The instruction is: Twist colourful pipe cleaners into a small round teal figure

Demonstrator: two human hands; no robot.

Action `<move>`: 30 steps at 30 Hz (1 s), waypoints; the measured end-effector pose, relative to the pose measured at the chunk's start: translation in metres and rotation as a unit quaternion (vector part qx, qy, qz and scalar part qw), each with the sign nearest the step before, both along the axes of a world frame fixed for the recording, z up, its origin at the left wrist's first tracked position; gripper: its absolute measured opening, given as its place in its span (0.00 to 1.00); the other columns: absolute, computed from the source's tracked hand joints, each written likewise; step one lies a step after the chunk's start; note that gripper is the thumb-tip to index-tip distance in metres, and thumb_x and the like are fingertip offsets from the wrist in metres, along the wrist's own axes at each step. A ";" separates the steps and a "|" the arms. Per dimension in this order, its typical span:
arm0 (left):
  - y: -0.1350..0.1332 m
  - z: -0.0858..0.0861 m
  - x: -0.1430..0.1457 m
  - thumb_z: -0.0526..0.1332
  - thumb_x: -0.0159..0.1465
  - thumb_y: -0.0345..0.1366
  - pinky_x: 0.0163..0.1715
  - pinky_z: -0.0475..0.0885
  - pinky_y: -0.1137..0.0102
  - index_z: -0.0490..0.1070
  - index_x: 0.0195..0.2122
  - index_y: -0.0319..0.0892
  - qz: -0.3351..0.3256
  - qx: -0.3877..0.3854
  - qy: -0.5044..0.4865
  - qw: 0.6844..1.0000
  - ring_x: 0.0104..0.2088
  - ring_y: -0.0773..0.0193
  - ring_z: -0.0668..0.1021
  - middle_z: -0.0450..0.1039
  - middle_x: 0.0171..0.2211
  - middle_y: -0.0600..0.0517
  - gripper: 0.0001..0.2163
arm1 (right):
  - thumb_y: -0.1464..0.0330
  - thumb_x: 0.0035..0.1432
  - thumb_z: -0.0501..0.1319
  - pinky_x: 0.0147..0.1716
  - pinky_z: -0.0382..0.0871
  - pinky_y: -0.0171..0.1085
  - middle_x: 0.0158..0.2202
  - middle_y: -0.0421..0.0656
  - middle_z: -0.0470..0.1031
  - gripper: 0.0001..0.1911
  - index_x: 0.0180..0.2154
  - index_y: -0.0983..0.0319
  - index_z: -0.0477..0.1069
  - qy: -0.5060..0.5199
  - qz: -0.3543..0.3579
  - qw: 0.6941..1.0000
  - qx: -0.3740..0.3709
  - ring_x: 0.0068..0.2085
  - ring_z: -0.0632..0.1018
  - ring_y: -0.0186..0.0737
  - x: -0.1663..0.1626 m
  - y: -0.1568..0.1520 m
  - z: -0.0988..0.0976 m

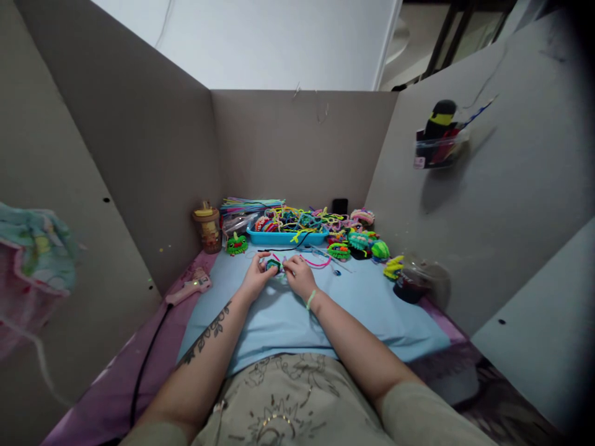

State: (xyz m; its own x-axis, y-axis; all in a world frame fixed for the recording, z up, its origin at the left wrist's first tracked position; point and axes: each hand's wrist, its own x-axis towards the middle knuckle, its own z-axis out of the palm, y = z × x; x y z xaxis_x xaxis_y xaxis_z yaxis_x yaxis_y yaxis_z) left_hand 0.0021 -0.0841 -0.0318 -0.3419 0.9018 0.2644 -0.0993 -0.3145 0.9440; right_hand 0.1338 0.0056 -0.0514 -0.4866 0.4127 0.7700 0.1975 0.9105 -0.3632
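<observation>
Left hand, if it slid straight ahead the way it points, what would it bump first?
The left hand touches a small green craft piece. Pushing on past it, it would probably reach the black cord first, then the blue tray; depth is hard to judge.

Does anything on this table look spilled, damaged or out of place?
Nothing looks spilled or damaged. Only the blue tray is overfull: pipe cleaners hang over its front rim toward the light blue cloth. The left hand and right hand hold a small green piece at the middle.
</observation>
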 end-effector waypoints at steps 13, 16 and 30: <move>-0.001 -0.003 0.000 0.68 0.49 0.40 0.27 0.64 0.76 0.58 0.45 0.43 -0.056 -0.009 0.002 0.998 0.25 0.71 0.72 0.70 0.27 0.57 0.26 | 0.69 0.53 0.60 0.33 0.65 0.37 0.31 0.42 0.70 0.03 0.32 0.60 0.70 0.088 0.050 0.992 -0.080 0.33 0.69 0.38 0.001 -0.001 0.006; -0.003 -0.001 0.001 0.69 0.48 0.40 0.27 0.64 0.75 0.58 0.45 0.42 -0.055 -0.012 0.004 0.998 0.24 0.71 0.72 0.70 0.26 0.57 0.27 | 0.69 0.53 0.60 0.34 0.65 0.37 0.31 0.42 0.70 0.03 0.32 0.61 0.71 0.091 0.047 0.992 -0.078 0.33 0.69 0.38 0.001 0.001 0.005; -0.005 0.003 0.003 0.69 0.47 0.40 0.26 0.64 0.75 0.58 0.44 0.42 -0.056 -0.012 0.001 0.998 0.24 0.72 0.71 0.69 0.25 0.58 0.27 | 0.68 0.53 0.62 0.40 0.63 0.40 0.31 0.42 0.69 0.03 0.29 0.60 0.73 0.064 0.019 0.997 -0.024 0.37 0.69 0.40 0.004 0.001 0.007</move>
State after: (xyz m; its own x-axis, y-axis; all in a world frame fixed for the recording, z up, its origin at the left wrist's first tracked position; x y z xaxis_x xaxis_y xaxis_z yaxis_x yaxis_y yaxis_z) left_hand 0.0054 -0.0895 -0.0289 -0.2380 0.9405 0.2427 -0.1314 -0.2787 0.9513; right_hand 0.1380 0.0064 -0.0442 -0.4006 0.4340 0.8069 0.1128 0.8973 -0.4267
